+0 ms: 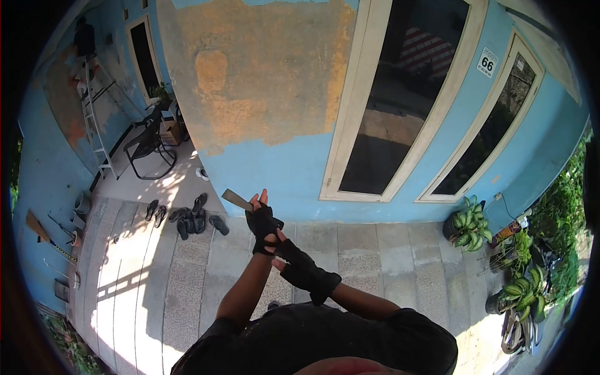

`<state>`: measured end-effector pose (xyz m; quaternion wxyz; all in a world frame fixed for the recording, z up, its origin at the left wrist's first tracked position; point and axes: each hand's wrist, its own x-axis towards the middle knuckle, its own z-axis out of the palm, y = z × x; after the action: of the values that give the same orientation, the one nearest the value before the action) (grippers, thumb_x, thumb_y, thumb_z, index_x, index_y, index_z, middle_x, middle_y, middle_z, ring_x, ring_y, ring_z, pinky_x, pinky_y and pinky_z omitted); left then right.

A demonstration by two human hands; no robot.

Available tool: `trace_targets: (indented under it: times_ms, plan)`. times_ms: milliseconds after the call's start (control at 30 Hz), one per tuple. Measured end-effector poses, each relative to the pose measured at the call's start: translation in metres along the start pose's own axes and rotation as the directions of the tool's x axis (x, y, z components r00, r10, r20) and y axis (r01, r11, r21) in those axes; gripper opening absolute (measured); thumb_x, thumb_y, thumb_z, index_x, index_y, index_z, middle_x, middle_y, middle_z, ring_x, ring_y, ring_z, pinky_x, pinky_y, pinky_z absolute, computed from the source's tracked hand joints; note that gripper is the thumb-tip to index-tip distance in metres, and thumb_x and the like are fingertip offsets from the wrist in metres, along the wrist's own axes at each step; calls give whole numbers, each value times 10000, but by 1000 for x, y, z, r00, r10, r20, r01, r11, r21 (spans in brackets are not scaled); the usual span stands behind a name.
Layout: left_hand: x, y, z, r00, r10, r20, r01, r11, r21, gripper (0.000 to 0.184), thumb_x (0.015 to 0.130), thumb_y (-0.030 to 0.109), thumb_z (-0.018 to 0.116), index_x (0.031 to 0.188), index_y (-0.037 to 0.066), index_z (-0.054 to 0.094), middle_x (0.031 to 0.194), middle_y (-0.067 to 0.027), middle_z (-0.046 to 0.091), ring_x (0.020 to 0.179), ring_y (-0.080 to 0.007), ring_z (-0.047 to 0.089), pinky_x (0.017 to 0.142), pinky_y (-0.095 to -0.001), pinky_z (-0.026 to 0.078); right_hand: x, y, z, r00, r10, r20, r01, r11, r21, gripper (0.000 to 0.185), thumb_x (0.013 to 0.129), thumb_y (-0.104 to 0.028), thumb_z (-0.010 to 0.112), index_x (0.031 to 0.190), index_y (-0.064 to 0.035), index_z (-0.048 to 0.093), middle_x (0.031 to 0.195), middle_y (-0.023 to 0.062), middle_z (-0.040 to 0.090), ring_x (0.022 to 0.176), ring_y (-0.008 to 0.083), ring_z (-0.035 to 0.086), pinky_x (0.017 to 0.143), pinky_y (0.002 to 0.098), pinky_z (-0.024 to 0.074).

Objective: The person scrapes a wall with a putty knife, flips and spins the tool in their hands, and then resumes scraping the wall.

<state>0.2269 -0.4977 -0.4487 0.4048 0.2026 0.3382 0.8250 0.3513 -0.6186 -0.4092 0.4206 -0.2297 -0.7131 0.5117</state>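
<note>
My left hand (262,220), in a black fingerless glove, is closed on a flat scraper (237,200) whose blade points up and to the left; one fingertip sticks up beside it. My right hand (297,259), gloved the same way, reaches across to the left wrist, its bare fingers closed at the cuff of the left glove (265,242). Both hands are in front of my dark shirt. Beyond them stands a blue wall (281,172) with a large patch of bare grey and orange plaster (269,75).
Sandals (190,222) lie on the paving at left, near a black chair (149,147). A person (84,39) is at a ladder (94,125) in the far left. Windows (400,94) and potted plants (469,225) are at right; a broom (39,226) leans at left.
</note>
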Motion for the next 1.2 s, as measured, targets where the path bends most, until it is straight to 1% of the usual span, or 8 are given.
trace_targets:
  times_ms: [167,267,467,700,800,967,1067,1200]
  plan:
    - [-17,13,26,990,-32,137,30,999,15,300,1008,210,469,1215,-7,482,1266,-245,582,653,-45,416,663,-197,401,30,-3,-48,850,225,-476,-97,956,278,473,996,-262,499,1377,8,421,1228,123,624,1149,193,585,939,296,428]
    - [-14,-10,35,928,-160,337,183,982,-38,379,1017,259,463,1282,-10,434,1363,-256,496,1126,-227,559,839,-268,447,36,20,-14,921,-252,-297,57,841,-538,632,894,-222,601,1456,-70,355,1512,192,305,1392,344,333,1030,410,390]
    - [28,7,40,970,-88,225,100,994,-44,369,1025,242,443,1283,-22,420,1349,-280,496,1220,-274,515,790,-284,455,7,6,-29,896,270,-354,-237,962,133,432,974,-278,483,1293,11,522,1395,177,487,1244,280,523,983,376,428]
    - [-24,-17,40,879,-154,450,179,984,-14,417,1028,306,433,1318,7,405,1417,-265,425,1331,-333,412,1075,-400,327,29,-9,-3,941,-258,-219,2,652,-759,610,834,-222,609,1383,-16,439,1550,216,195,1389,408,282,1049,469,343]
    - [22,-8,40,943,-167,288,148,985,87,402,1036,272,408,1330,0,388,1415,-259,435,1319,-334,428,1018,-365,384,17,1,10,958,-92,-273,109,993,50,536,898,-168,582,1397,-29,444,1528,181,289,1338,322,426,1079,415,329]
    - [32,16,33,872,-268,410,312,949,-45,441,1018,295,456,1340,-2,404,1422,-218,446,1306,-320,435,966,-345,403,14,8,-51,940,29,-340,50,974,221,798,908,-632,397,1492,-100,284,1554,109,275,1400,296,329,1115,483,240]
    - [25,31,29,685,-341,644,587,782,-211,478,996,286,493,1417,104,362,1539,-145,265,1394,-320,288,1088,-448,325,30,-35,-82,964,176,-201,161,215,963,1113,704,-897,382,1525,-170,188,1576,100,204,1422,332,251,1078,673,158]
    - [15,42,32,708,-280,648,484,861,-157,501,983,284,506,1420,85,363,1529,-148,287,1383,-326,322,1060,-485,383,47,-39,-108,948,153,-279,209,362,909,1061,726,-878,392,1504,-173,237,1546,115,258,1395,318,301,1053,708,210]
